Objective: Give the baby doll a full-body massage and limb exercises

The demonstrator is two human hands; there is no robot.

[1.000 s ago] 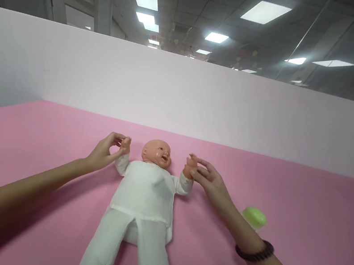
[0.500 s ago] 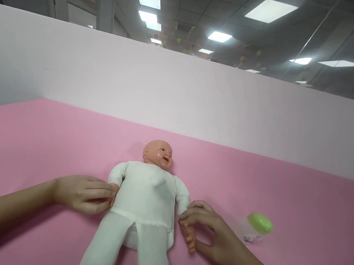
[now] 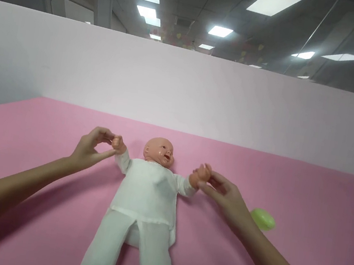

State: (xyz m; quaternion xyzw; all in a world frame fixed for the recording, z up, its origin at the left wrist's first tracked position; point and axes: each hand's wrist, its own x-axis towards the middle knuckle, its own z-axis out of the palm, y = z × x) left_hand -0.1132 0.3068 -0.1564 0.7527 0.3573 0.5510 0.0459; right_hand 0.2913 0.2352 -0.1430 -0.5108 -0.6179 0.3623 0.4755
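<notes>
A baby doll [image 3: 148, 193] in a white top and white trousers lies on its back, its bald head turned toward the right. Both of its arms are raised out to the sides at about shoulder level. My left hand [image 3: 93, 148] pinches the doll's hand on the left between thumb and fingers. On the other side my right hand [image 3: 222, 194] grips the doll's other hand, with the thumb below and the fingers behind it. The doll's feet lie outside the picture.
The doll rests on a pink surface [image 3: 61, 131]. Behind it stands a low white partition [image 3: 183, 93]. A container with a green lid [image 3: 263, 219] is to the right, partly hidden by my right forearm. Ceiling lights and a doorway show beyond the partition.
Both my hands have moved up, lifting the doll's arms from beside its body to out at its shoulders. My right forearm now covers most of the green-lidded container.
</notes>
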